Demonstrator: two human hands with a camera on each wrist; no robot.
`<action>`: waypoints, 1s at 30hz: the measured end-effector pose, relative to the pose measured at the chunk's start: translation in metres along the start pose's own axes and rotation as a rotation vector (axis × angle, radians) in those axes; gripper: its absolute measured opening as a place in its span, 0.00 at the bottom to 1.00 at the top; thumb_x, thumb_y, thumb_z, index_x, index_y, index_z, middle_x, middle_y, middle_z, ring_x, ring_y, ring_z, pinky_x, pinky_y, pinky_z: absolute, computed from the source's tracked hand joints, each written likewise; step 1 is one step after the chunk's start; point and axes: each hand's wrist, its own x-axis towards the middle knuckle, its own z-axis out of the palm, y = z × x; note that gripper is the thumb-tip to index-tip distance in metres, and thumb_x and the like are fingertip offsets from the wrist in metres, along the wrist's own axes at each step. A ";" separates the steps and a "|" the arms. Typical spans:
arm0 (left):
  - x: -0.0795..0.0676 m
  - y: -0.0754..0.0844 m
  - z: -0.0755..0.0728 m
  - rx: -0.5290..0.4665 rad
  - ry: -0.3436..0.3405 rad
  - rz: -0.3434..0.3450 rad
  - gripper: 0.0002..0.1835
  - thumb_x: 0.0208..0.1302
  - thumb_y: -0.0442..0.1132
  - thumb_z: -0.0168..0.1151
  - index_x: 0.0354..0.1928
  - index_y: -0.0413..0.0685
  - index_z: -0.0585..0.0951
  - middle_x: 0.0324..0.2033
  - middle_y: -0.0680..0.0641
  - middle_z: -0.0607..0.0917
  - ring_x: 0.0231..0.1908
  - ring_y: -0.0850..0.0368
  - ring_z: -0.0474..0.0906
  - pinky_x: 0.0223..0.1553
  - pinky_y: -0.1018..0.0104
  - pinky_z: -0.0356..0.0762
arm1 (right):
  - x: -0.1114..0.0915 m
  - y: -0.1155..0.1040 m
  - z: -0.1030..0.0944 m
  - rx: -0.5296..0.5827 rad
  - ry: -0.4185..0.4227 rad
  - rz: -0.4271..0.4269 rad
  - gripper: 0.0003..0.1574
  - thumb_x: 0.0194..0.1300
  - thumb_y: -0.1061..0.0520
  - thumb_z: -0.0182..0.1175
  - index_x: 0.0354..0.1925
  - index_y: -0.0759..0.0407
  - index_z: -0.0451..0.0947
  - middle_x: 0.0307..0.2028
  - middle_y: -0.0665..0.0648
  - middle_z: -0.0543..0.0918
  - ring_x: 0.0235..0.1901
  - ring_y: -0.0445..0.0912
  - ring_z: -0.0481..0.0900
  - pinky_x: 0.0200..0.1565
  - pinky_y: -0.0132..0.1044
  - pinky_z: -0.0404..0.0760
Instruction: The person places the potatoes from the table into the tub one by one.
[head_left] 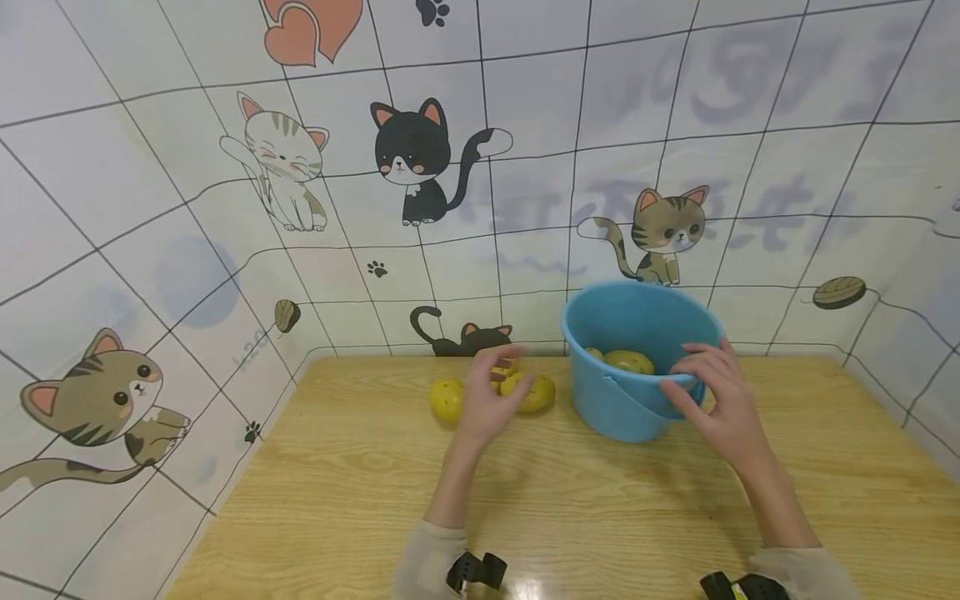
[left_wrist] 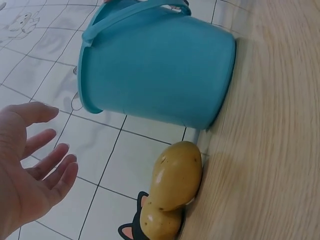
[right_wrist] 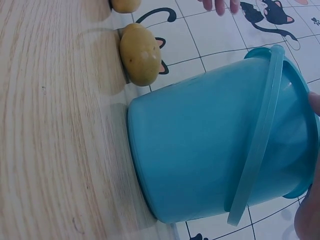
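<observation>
A blue bucket stands upright on the table, its handle hanging down the front side. Potatoes lie inside it. My right hand holds the bucket's right rim, with the thumb on the near side and the fingers over the edge. To the left of the bucket, a few potatoes rest on the tabletop near the wall. Over them, my left hand hovers with its fingers loosely bent and apart; in the left wrist view its palm holds nothing. Part of the potato group is hidden behind that hand.
The wooden table ends at a wall covered in a tile pattern with cartoon cats, close behind the bucket and potatoes. More wall closes in the left and right sides. Dark straps with small devices sit on both wrists.
</observation>
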 end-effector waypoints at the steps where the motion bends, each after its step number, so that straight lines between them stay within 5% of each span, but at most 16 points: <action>1: 0.000 -0.001 -0.002 -0.004 0.001 0.000 0.19 0.63 0.33 0.69 0.56 0.43 0.81 0.52 0.42 0.81 0.49 0.45 0.77 0.49 0.44 0.79 | 0.000 0.000 0.000 -0.001 -0.004 0.004 0.12 0.67 0.52 0.67 0.33 0.60 0.81 0.34 0.55 0.81 0.60 0.47 0.72 0.74 0.61 0.44; 5: 0.002 -0.006 -0.010 0.014 0.009 0.002 0.19 0.61 0.32 0.69 0.55 0.40 0.81 0.51 0.40 0.81 0.49 0.44 0.77 0.49 0.40 0.79 | -0.001 0.000 0.000 -0.004 -0.014 0.024 0.09 0.66 0.55 0.67 0.33 0.59 0.81 0.35 0.54 0.81 0.61 0.45 0.71 0.74 0.59 0.43; 14: 0.004 -0.013 -0.026 0.075 0.008 -0.028 0.21 0.60 0.34 0.71 0.55 0.37 0.80 0.52 0.39 0.80 0.49 0.45 0.77 0.49 0.55 0.79 | 0.002 -0.004 -0.001 0.005 -0.022 0.039 0.09 0.66 0.55 0.67 0.33 0.60 0.81 0.36 0.52 0.80 0.62 0.43 0.71 0.74 0.59 0.42; 24: 0.001 -0.025 -0.040 0.059 -0.007 -0.117 0.23 0.61 0.35 0.71 0.57 0.38 0.79 0.54 0.35 0.77 0.53 0.39 0.74 0.56 0.40 0.74 | 0.002 -0.005 -0.002 0.004 -0.029 0.052 0.07 0.65 0.57 0.68 0.33 0.60 0.81 0.37 0.51 0.80 0.62 0.41 0.70 0.74 0.59 0.42; 30: 0.000 -0.035 -0.048 0.088 -0.003 -0.150 0.26 0.62 0.35 0.70 0.60 0.36 0.77 0.57 0.35 0.77 0.57 0.38 0.72 0.58 0.41 0.73 | 0.002 -0.004 -0.001 0.008 -0.013 0.032 0.10 0.66 0.55 0.67 0.33 0.60 0.81 0.36 0.52 0.81 0.62 0.43 0.71 0.74 0.60 0.43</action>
